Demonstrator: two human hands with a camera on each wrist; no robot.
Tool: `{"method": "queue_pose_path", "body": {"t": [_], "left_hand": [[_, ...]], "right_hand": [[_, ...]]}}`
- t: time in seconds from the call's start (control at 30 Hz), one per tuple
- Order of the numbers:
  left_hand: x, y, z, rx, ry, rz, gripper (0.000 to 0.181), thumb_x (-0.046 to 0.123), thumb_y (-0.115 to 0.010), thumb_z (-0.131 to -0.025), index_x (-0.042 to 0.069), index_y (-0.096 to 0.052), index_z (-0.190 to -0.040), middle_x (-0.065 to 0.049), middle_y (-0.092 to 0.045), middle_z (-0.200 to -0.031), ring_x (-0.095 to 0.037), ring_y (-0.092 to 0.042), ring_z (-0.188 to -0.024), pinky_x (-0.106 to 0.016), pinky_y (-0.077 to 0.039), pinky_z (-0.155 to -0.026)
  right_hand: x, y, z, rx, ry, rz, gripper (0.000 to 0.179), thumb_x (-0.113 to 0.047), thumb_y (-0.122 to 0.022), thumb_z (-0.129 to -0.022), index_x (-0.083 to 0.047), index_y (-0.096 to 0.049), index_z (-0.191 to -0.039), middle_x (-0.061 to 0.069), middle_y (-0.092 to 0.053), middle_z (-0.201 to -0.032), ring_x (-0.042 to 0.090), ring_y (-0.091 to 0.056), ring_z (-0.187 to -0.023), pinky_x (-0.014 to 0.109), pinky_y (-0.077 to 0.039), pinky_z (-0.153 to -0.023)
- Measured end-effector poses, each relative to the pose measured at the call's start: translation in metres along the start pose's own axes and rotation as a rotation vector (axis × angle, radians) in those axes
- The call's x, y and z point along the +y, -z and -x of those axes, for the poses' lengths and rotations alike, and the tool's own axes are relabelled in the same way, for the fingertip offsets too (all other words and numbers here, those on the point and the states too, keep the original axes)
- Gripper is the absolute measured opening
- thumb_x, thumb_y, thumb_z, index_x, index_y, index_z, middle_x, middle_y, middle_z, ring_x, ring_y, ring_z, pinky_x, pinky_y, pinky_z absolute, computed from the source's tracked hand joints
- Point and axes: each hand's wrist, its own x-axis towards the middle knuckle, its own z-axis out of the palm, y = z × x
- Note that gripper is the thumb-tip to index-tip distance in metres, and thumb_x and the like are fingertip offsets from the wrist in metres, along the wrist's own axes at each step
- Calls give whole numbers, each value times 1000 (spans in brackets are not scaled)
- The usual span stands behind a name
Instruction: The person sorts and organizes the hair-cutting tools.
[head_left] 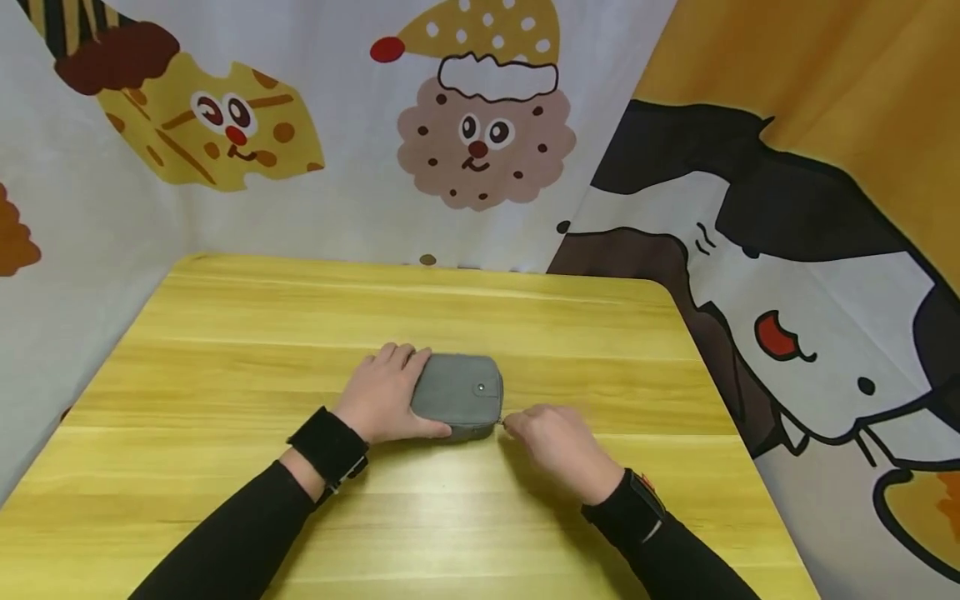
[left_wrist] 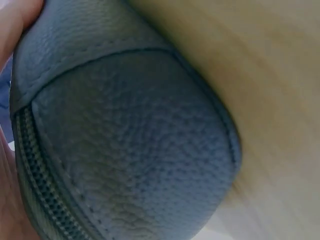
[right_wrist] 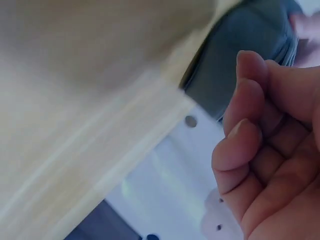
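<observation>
A grey leather-look zip pouch lies on the table, with a small snap tab near its right end. My left hand grips its left end, thumb along the near side and fingers toward the far side. Close up in the left wrist view, the pebbled end of the pouch shows stitching and a zipper. At the near right corner, my right hand pinches the zipper pull between thumb and forefinger. In the right wrist view the other fingers are curled in, and the pull is hidden.
The wood-grain table has rounded far corners. Behind it and along the sides hangs a curtain with cartoon prints. Black bands circle both wrists, over black sleeves.
</observation>
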Motion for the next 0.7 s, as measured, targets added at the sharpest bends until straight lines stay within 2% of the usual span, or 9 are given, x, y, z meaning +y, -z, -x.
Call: {"method": "queue_pose_path", "body": {"t": [0.13,0.27,0.4,0.53,0.7], "left_hand": [[5,-4,4,38,14,-35,126,93,-73,-68,9,-48,-160,-20,-58,-150,-42,-53,-141,-60,-52,-108],[16,-12,7,73,22,-36,127,94,-72,-68,7,-50,-159,-21,-58,-148,-44,-54,-138,-61,-53,-105],[21,-19,8,99,24,-39,127,94,-71,-69,6,-49,-158,-22,-58,-147,-42,-54,-134,-60,-52,-103],[19,-21,10,100,15,27,125,90,-75,-70,7,-47,-160,-21,-55,-152,-44,-50,-140,-63,-47,-112],[13,-21,16,72,7,132,123,86,-78,-72,10,-45,-162,-21,-50,-159,-48,-42,-150,-66,-36,-123]], "right_hand": [[-14,-3,4,-17,9,-7,36,-17,-77,-99,-18,-54,-71,-9,-54,-60,8,-56,-57,26,-44,-50],[-23,-5,7,-37,-20,-22,33,-17,-78,-98,-18,-57,-72,-9,-53,-60,7,-55,-55,28,-45,-50],[-34,-10,7,-65,-79,-65,28,-18,-73,-100,-18,-59,-76,-9,-50,-59,2,-47,-52,25,-41,-49],[-38,-11,7,-103,-134,-159,22,-24,-72,-101,-18,-64,-81,-10,-56,-64,-1,-48,-55,22,-42,-52],[-31,-4,8,-195,-131,-316,16,-30,-72,-103,-19,-71,-92,-12,-67,-76,-4,-56,-66,20,-50,-62]]}}
